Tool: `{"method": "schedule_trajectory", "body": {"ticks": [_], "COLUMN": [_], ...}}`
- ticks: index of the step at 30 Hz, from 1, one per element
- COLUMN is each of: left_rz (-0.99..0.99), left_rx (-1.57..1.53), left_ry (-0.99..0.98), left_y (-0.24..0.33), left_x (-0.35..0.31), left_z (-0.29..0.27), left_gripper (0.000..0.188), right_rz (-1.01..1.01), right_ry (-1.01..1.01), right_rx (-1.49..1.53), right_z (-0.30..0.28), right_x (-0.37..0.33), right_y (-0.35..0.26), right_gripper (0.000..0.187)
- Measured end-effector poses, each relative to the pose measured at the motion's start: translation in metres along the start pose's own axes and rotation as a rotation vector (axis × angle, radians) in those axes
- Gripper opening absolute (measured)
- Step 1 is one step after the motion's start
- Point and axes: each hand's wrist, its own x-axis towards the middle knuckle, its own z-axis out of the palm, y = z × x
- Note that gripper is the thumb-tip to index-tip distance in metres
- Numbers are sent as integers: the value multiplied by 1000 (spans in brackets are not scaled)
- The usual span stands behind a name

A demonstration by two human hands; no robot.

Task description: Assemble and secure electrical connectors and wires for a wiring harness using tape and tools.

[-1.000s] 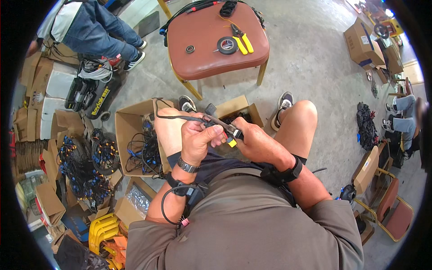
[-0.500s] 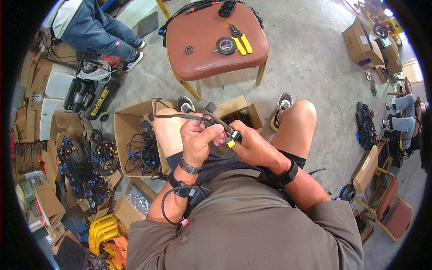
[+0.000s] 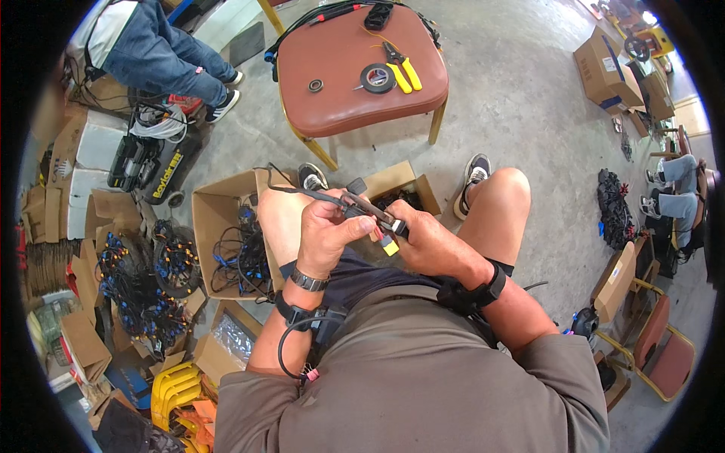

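Observation:
Above my lap, my left hand [image 3: 326, 232] pinches a black cable [image 3: 296, 189] between thumb and fingers; the cable trails off to the left. A yellow connector [image 3: 390, 248] on short coloured wires hangs between my hands. My right hand [image 3: 425, 240] is closed around the near end of a dark, elongated piece [image 3: 371, 207], which slants up left to my left fingertips. A dark block-shaped end [image 3: 356, 186] stands above those fingertips. My fingers partly hide where these parts meet, so I cannot tell how they join.
Ahead stands a brown padded chair [image 3: 355, 113] with black tape [image 3: 378, 78], yellow-handled wire strippers [image 3: 405, 74] and a small ring [image 3: 316, 85]. Open cardboard boxes [image 3: 219, 198] of cables sit by my legs. Cable bundles [image 3: 140, 291] lie left. Another person [image 3: 170, 57] stands far left.
The yellow connector has dropped slightly and tilted between my hands. My left hand and forearm have shifted a little; both hands keep their grip.

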Motion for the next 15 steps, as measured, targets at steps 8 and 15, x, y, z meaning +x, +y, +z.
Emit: {"method": "schedule_trajectory", "body": {"ticks": [8,15], "left_rz": [4,-111], "left_rx": [144,173], "left_ry": [17,-115], "left_y": [-4,4], "left_x": [-2,-6], "left_z": [-10,-10], "left_gripper": [13,15], "right_rz": [-17,-68], "right_ry": [-81,-141], "right_rx": [-116,-247], "right_z": [-15,-30], "right_x": [1,0], "right_y": [-3,-6], "right_gripper": [18,20]}}
